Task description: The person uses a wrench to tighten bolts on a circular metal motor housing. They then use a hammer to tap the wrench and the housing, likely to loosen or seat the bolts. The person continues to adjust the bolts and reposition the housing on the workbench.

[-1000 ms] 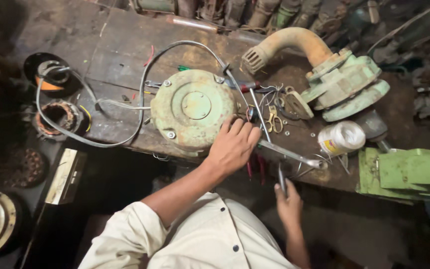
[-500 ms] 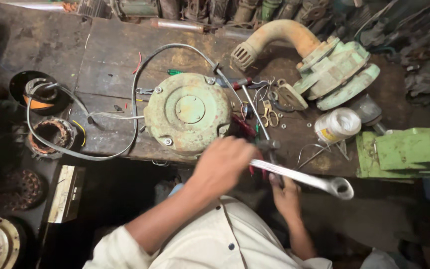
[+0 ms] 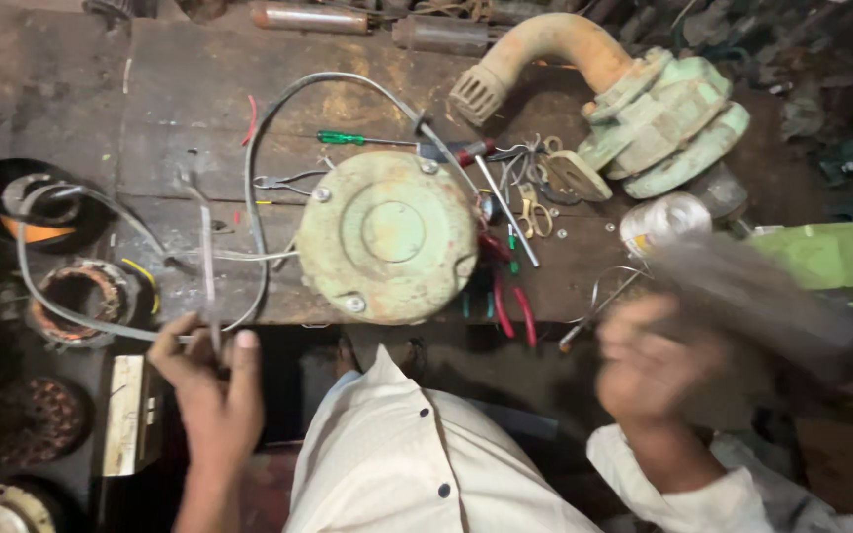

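Head view: the left hand sits low left, fingers pinched closed around a thin metal rod whose long axis runs nearly upright in the picture, from the fingertips toward 12 o'clock, its top ending on the bench well to the left of the round green cover. From this hand the cover lies at about 1 to 2 o'clock, near but not touching; a grey cable loops between them and passes just beside the rod. The right hand is at lower right, heavily motion-blurred; it seems curled around something long that smears toward 2 o'clock, but I cannot tell what it grips or how firmly. From it the cover lies at about 10 o'clock, with red-handled pliers between. The left hand looks slightly nearer the cover's edge. A green pump stands at the bench's far right.
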